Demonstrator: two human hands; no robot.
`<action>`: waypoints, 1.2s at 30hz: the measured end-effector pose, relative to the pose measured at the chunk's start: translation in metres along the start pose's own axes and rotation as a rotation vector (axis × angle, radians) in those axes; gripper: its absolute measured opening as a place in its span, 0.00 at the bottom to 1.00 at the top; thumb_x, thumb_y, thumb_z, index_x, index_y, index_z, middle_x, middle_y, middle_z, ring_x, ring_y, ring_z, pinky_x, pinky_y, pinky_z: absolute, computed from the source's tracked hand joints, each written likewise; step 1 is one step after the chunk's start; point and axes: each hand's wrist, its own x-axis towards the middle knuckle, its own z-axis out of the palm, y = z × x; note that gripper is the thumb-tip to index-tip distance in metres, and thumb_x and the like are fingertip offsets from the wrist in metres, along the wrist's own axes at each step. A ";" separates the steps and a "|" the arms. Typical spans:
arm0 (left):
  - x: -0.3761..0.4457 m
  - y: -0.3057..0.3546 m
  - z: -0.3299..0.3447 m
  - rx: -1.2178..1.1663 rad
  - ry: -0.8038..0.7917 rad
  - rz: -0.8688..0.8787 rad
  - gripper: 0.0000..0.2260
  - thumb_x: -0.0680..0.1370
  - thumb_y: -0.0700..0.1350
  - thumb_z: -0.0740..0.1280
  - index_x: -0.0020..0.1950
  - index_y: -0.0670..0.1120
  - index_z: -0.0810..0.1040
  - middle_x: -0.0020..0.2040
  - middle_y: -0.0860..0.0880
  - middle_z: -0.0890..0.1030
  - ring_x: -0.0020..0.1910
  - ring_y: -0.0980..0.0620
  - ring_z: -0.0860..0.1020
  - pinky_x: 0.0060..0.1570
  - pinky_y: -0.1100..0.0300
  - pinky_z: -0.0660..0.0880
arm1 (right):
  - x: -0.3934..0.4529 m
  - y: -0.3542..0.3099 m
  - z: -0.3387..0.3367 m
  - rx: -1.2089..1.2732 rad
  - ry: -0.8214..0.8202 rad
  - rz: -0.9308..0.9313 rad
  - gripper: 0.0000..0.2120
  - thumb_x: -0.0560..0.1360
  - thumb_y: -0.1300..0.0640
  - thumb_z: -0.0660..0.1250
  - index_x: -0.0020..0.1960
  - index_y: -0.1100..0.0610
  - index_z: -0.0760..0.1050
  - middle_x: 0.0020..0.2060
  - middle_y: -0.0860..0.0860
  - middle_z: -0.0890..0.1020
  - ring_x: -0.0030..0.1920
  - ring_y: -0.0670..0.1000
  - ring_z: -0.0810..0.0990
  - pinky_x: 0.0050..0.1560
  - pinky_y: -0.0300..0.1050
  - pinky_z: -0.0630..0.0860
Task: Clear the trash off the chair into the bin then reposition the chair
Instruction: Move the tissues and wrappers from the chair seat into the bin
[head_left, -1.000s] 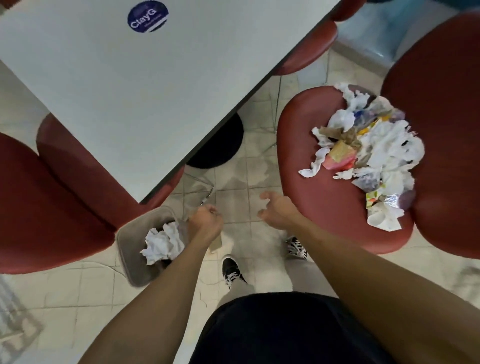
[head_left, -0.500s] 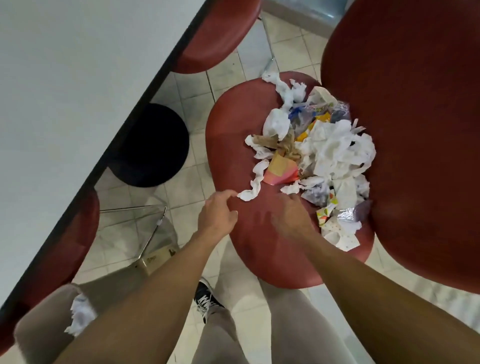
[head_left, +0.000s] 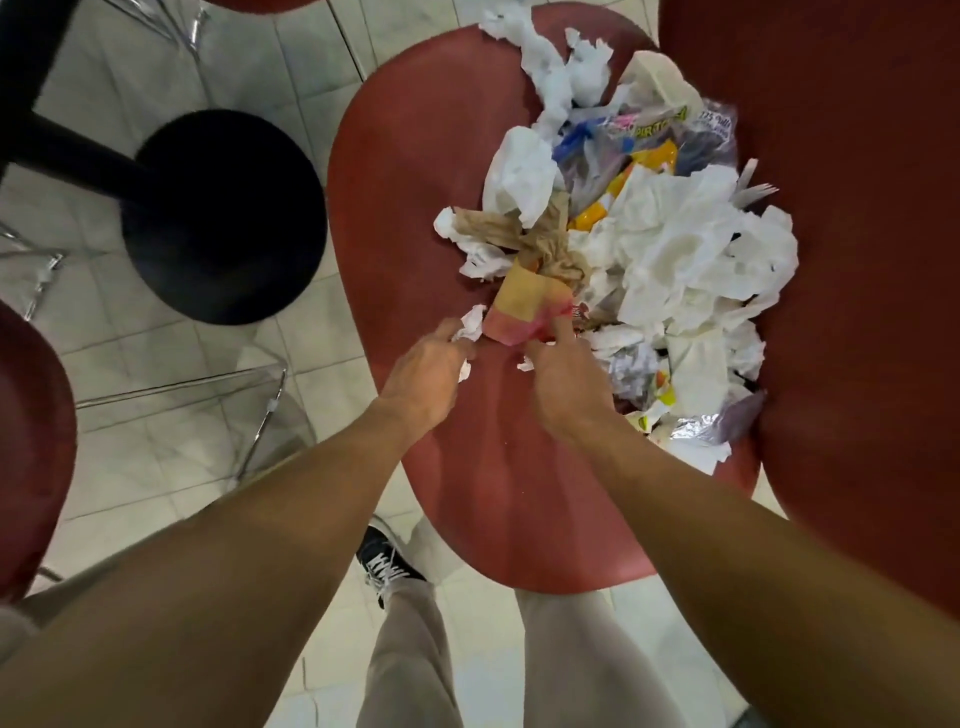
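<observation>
Both hands work the near edge of the trash pile (head_left: 639, 244), which is heaped on the red chair (head_left: 415, 171) seat against its backrest and stretches away from the person. The left hand (head_left: 428, 371) pinches a small white tissue scrap (head_left: 470, 327), and the right hand (head_left: 563, 379) seems to curl its fingers around the pink-and-yellow wrapper (head_left: 524, 306), though its fingertips are hidden. The rest of the pile lies beyond the right hand; the bin is out of view, and a black table base (head_left: 223, 218) stands on the floor to the left.
</observation>
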 end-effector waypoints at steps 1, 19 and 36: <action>-0.004 0.002 0.001 -0.003 0.015 -0.020 0.15 0.73 0.32 0.66 0.56 0.46 0.80 0.60 0.46 0.73 0.50 0.41 0.78 0.48 0.49 0.77 | 0.000 0.000 0.002 -0.023 0.002 -0.013 0.13 0.78 0.64 0.57 0.58 0.57 0.76 0.65 0.58 0.69 0.60 0.62 0.72 0.55 0.52 0.71; -0.104 0.012 -0.043 -0.321 0.211 -0.364 0.10 0.72 0.45 0.70 0.52 0.52 0.76 0.47 0.48 0.82 0.45 0.45 0.80 0.39 0.57 0.74 | -0.068 -0.059 -0.012 0.094 0.079 0.072 0.12 0.71 0.68 0.61 0.50 0.63 0.80 0.54 0.57 0.73 0.47 0.62 0.79 0.48 0.55 0.78; -0.315 -0.083 -0.054 -0.501 0.454 -0.546 0.11 0.73 0.44 0.71 0.54 0.50 0.82 0.54 0.47 0.75 0.49 0.47 0.77 0.44 0.59 0.71 | -0.203 -0.211 0.018 0.139 0.149 -0.070 0.11 0.74 0.66 0.61 0.51 0.60 0.81 0.52 0.56 0.76 0.48 0.59 0.77 0.51 0.47 0.76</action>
